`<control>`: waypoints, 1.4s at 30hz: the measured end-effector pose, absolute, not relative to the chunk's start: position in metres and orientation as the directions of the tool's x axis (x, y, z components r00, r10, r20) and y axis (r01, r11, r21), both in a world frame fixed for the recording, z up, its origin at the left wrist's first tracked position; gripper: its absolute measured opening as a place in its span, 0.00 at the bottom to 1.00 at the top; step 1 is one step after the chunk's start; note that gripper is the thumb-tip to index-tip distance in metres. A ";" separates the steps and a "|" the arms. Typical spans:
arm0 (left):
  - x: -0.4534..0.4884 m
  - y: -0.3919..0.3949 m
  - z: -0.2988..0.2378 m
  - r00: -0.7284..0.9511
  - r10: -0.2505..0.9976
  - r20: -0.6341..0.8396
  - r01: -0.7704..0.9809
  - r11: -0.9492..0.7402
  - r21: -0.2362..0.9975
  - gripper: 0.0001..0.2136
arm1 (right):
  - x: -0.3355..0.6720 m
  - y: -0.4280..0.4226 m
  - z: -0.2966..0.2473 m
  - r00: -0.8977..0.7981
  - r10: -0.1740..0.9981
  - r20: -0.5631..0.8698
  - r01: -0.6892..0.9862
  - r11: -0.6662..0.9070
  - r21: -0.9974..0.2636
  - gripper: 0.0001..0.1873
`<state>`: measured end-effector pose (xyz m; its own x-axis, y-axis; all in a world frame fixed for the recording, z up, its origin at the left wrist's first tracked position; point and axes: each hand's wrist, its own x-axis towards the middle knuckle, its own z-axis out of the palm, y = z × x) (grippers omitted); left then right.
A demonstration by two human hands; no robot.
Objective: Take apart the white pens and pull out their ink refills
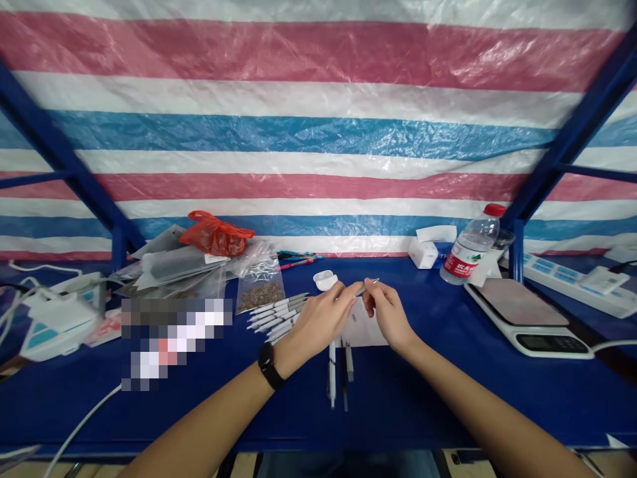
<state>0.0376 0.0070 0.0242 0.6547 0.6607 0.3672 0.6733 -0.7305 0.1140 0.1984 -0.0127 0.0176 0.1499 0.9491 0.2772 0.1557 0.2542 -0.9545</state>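
Note:
Near the middle of the table, my left hand [324, 313] and my right hand [391, 315] meet with fingers closed on a slim grey pen part [362, 290]. Its thin, pointed silvery end shows above the right fingertips; the rest is largely covered. A sheet of white paper [371, 330] lies beneath the hands. In front of it are a white pen [332, 375], a thin dark rod [344, 378] and a short grey barrel [350, 364]. Several white and grey pens [273, 313] lie left of my left hand. Behind them sits a small open white case [324, 279].
At the back left are a bag of small brown pieces [261, 292], clear plastic bags [174, 269] and a red bag [216, 234]. On the right stand a water bottle [468, 249], a tissue box [432, 249] and a scale [527, 312]. Power strips [572, 282] lie at the sides.

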 end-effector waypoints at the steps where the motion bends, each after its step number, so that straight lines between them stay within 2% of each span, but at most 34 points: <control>1: 0.037 0.007 0.021 0.649 0.674 0.352 0.692 -0.715 0.094 0.17 | 0.198 -0.013 0.017 0.146 0.954 0.263 0.150 0.241 -0.959 0.36; 5: 0.040 0.002 0.016 0.605 0.750 0.268 0.759 -0.645 0.090 0.14 | 0.193 -0.013 0.014 0.109 0.965 0.237 0.152 0.220 -0.964 0.37; 10: 0.041 0.001 0.016 0.598 0.757 0.264 0.739 -0.648 0.186 0.12 | 0.192 -0.016 0.014 0.092 0.939 0.330 0.214 0.305 -0.928 0.38; 13: 0.036 0.001 0.019 0.599 0.740 0.305 0.625 -0.670 0.399 0.12 | 0.194 -0.021 0.020 0.032 0.919 0.392 0.247 0.373 -0.894 0.36; 16: 0.029 -0.001 0.025 0.626 0.707 0.331 0.389 -0.650 0.653 0.15 | 0.196 -0.025 0.026 -0.045 0.900 0.434 0.267 0.430 -0.863 0.34; 18: 0.025 -0.002 0.028 0.646 0.691 0.325 0.307 -0.625 0.718 0.17 | 0.196 -0.026 0.027 -0.075 0.890 0.450 0.270 0.453 -0.850 0.34; 20: 0.022 -0.003 0.028 0.648 0.689 0.325 0.347 -0.647 0.679 0.15 | 0.197 -0.024 0.026 -0.070 0.884 0.461 0.270 0.462 -0.845 0.33; 24: 0.021 0.000 0.022 0.590 0.724 0.356 0.530 -0.681 0.505 0.09 | 0.200 -0.017 0.022 0.032 0.887 0.461 0.249 0.439 -0.863 0.28; 29: 0.022 0.003 0.017 0.563 0.761 0.322 0.645 -0.648 0.404 0.07 | 0.203 -0.015 0.022 0.092 0.942 0.322 0.070 0.316 -0.946 0.21; 34: 0.024 0.003 0.016 0.534 0.775 0.339 0.656 -0.632 0.413 0.07 | 0.205 -0.016 0.027 0.099 0.959 0.265 -0.065 0.272 -0.960 0.23; 38: 0.025 0.003 0.011 0.518 0.756 0.399 0.625 -0.653 0.428 0.09 | 0.203 -0.015 0.027 0.148 0.959 0.243 0.000 0.245 -0.969 0.18; 42: 0.025 0.005 0.008 0.520 0.760 0.390 0.630 -0.650 0.426 0.10 | 0.202 -0.013 0.023 0.147 0.967 0.206 -0.007 0.209 -0.978 0.19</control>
<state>0.0250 0.0050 0.0085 0.5204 0.7597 0.3898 0.6298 -0.6498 0.4256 0.2020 -0.0133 0.0232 0.1469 0.9674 0.2061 -0.0073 0.2095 -0.9778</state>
